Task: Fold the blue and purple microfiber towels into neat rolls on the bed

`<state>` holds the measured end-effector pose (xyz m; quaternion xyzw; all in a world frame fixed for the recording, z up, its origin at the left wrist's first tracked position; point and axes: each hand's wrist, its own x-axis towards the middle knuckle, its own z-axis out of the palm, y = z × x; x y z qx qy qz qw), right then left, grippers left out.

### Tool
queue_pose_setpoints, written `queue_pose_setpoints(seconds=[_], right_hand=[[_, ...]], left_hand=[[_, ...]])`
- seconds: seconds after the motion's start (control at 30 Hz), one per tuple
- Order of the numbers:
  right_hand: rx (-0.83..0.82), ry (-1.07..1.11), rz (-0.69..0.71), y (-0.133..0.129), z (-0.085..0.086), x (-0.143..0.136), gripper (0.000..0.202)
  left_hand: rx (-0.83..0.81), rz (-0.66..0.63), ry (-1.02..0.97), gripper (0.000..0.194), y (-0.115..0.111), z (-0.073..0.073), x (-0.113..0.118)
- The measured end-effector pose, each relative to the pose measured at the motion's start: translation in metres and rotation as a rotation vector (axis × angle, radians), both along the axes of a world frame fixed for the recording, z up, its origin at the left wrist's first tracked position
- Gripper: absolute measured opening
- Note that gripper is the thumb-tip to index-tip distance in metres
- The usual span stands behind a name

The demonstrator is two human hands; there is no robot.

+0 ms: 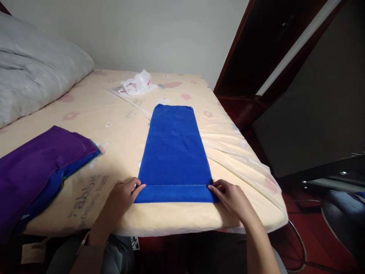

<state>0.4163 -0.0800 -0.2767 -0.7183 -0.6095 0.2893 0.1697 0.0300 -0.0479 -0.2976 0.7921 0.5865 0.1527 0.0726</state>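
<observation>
A long blue towel [175,148] lies flat on the bed, its near end turned over into a narrow band with a stitched edge across it. My left hand [125,194] pinches the left end of that folded edge between thumb and fingers. At the opposite corner, my right hand [226,194] grips the right end of the same edge in a pinch. Both hands rest at the near side of the mattress, level with each other.
Purple and blue cloths [42,163] lie piled at the left. A crumpled white plastic bag [139,83] sits behind the towel, and a grey quilt [37,64] fills the far left. The patterned bed sheet [114,140] ends at the near and right edges.
</observation>
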Motion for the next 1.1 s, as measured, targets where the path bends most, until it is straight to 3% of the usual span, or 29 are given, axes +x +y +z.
queue_pose_setpoints(seconds=[0.27, 0.47, 0.67, 0.8, 0.93, 1.1], right_hand=[[-0.006, 0.009, -0.019, 0.000, -0.003, 0.001, 0.024], [0.040, -0.044, -0.048, -0.001, -0.003, 0.001, 0.017], [0.311, 0.118, 0.096, -0.006, 0.008, -0.003, 0.020], [0.320, 0.192, 0.256, -0.010, 0.016, -0.009, 0.020], [0.178, 0.127, 0.378, -0.008, 0.010, -0.010, 0.029], [0.166, 0.090, 0.348, -0.006, 0.005, -0.005, 0.034]], left_hand=[[-0.034, 0.054, -0.068, 0.023, 0.000, 0.007, -0.002], [-0.040, -0.015, -0.137, 0.018, -0.001, 0.020, -0.001], [0.176, -0.191, -0.163, 0.017, -0.005, 0.032, 0.002], [0.111, -0.318, -0.198, 0.009, -0.008, 0.031, 0.003], [-0.070, -0.386, -0.094, 0.028, -0.007, 0.025, -0.003], [-0.095, -0.366, -0.100, 0.044, -0.004, 0.024, -0.009]])
